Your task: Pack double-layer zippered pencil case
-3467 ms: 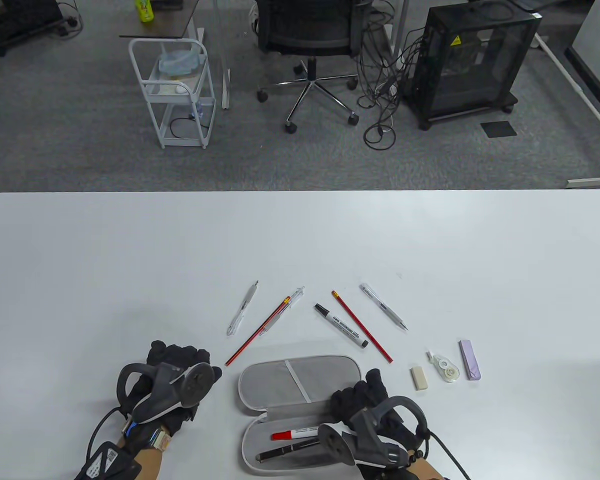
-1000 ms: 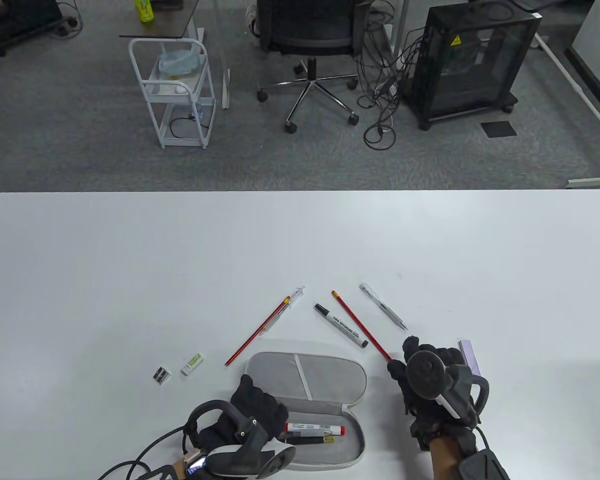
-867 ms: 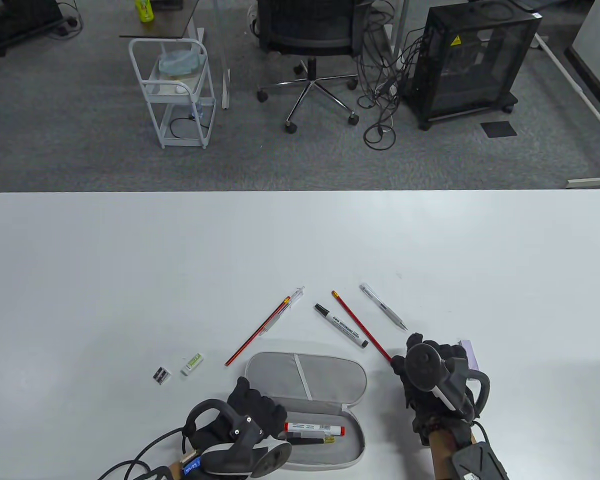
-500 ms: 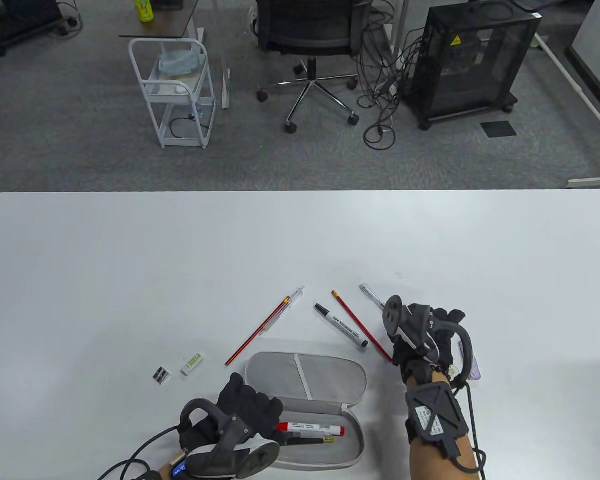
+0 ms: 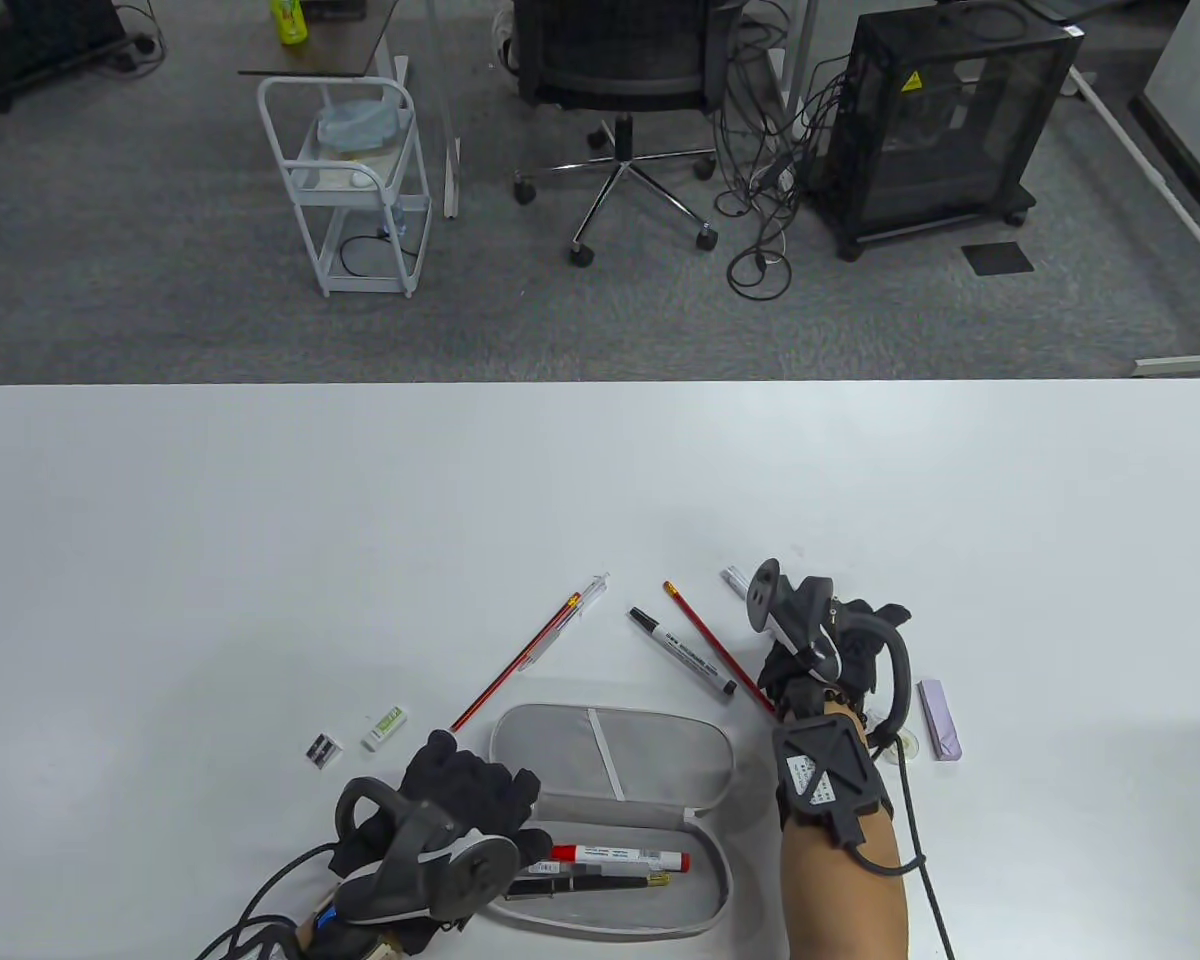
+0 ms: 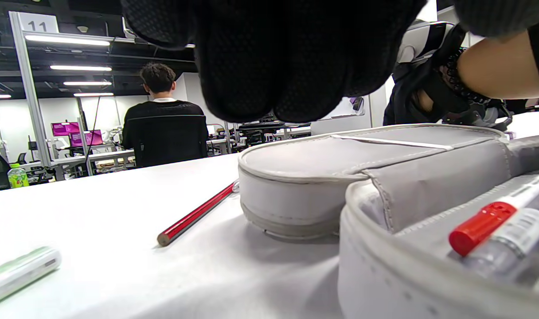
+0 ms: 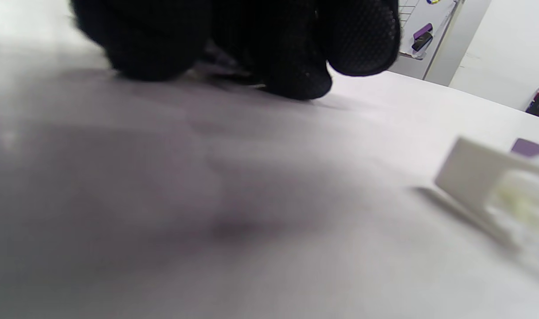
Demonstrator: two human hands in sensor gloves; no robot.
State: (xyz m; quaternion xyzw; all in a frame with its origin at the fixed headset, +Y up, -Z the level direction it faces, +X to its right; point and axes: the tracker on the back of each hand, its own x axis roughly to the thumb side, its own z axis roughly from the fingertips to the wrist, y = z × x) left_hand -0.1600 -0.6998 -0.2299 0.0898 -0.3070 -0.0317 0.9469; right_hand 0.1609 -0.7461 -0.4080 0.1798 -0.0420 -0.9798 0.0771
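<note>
An open pencil case [image 5: 615, 740] lies lengthwise left-to-right at lower centre, left hand [image 5: 465, 800] curled on its rim, right hand [image 5: 825, 650] grip unclear.

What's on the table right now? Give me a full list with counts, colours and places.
Case: 1, grey, open, front centre.
Markers in case: red-capped one, dark pen beside it.
Pencils: 2, red, behind case.
Clear pen: 1, beside left pencil.
Black marker: 1, between pencils.
Silver pen: 1, mostly under right hand.
Purple box: 1, right.
Small items: 2, left of case.
Left hand: at case's near-left end.
Right hand: over silver pen.
</note>
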